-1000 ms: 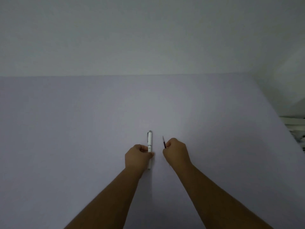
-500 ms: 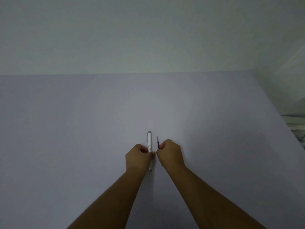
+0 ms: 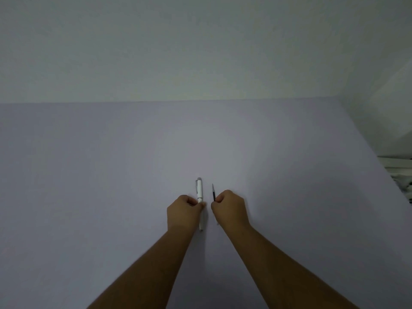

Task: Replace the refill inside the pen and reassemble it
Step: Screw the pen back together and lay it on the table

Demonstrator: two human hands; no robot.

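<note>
A white pen point(image 3: 200, 190) with a silver clip end points away from me, and its tip pokes out below my left hand point(image 3: 184, 211). That hand is closed around the pen's middle. Just to the right, my right hand point(image 3: 229, 208) pinches a thin dark refill point(image 3: 213, 192), which sticks up from the fingers almost parallel to the pen. A small gap separates the two hands. The lower part of the refill is hidden inside my fist.
Both hands hover over a plain pale lilac table point(image 3: 111, 175) that meets a white wall at the back. The table's right edge runs diagonally, with white cluttered objects point(image 3: 399, 172) beyond it at the far right.
My right hand with the refill moved left toward the pen, closing the gap, then stayed close beside it. My left hand and the pen have barely moved.
</note>
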